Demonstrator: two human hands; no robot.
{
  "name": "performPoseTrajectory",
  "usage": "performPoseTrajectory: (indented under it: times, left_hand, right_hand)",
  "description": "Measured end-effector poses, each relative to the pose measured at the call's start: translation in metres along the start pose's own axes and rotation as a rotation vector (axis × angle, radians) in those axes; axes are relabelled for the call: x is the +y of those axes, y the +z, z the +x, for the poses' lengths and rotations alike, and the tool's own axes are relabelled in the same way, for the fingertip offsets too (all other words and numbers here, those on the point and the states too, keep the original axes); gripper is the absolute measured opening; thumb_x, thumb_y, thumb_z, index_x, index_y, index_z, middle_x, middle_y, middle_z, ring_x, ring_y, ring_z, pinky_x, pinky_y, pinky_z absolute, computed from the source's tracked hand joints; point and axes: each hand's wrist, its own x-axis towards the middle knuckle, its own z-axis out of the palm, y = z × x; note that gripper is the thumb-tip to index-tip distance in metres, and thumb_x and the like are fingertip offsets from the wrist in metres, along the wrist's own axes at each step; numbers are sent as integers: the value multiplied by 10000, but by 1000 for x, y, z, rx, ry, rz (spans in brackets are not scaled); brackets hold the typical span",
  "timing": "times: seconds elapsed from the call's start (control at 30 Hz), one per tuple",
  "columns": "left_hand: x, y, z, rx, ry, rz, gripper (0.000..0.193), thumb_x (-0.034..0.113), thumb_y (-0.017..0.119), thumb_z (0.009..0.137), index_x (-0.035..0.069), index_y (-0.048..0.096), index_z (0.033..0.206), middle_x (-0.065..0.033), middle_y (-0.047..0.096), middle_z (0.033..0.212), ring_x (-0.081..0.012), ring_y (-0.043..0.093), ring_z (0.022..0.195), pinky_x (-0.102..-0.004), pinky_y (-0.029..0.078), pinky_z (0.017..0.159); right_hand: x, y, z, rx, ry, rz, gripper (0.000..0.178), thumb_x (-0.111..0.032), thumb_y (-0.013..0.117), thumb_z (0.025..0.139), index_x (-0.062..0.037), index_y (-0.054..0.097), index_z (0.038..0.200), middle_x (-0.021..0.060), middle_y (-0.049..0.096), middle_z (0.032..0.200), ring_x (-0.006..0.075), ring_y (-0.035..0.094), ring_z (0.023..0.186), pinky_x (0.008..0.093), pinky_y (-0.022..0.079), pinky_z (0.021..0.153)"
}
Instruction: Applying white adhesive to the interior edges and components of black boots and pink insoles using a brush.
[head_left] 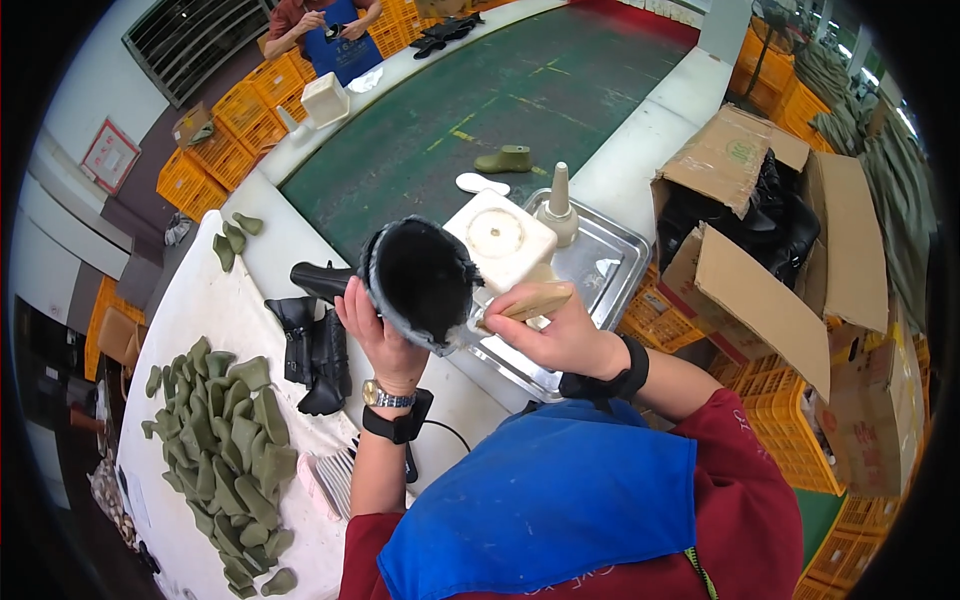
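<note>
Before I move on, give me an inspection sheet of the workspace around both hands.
Surface: white table, with a metal tray at the right.
Job's things: black boot, opening facing the camera; wooden-handled brush near its rim, contact unclear; white container and nozzle bottle at the tray.
Clutter: heap of olive-green pieces at left; black footwear lying beside the boot.
Hands: left hand holds the boot; right hand grips the brush.
Cables: thin black cable beside the left wrist.
Surroundings: green belt beyond; open cardboard box and orange crates at right; another person across.
</note>
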Motion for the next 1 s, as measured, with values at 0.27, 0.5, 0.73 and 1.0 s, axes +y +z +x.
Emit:
performPoseTrajectory:
  times: [0.27,0.5,0.73,1.0]
  left_hand:
    - [2,-4,-3,-38,748,866,789,38,694,570,105,352,1278,-186,399,1296,-386,399,1168,-528,235,985]
    - [7,-3,-4,-150,561,901,785,28,697,555,69,380,1272,-175,398,1291,-367,384,1179,-513,251,983]
    - [9,2,-8,-211,486,774,817,34,713,535,20,364,1274,-173,403,1280,-365,391,1169,-486,270,983]
    - [-1,-4,-8,-320,409,592,885,20,721,535,2,297,1311,-197,414,1239,-367,414,1127,-440,336,946]
  right_hand:
    - [10,-18,16,39,-537,-577,130,-95,700,686,-71,612,778,37,551,645,214,548,541,301,428,494]
    - [14,-24,17,149,-350,-412,76,-43,668,723,-33,629,787,69,589,677,193,569,570,272,444,530]
    - [25,-26,17,187,-76,-152,52,-31,621,780,6,642,811,82,642,751,146,596,648,241,454,595]
    - [30,-33,29,330,-98,-90,69,-52,632,792,4,641,831,49,625,746,96,568,639,216,442,564]
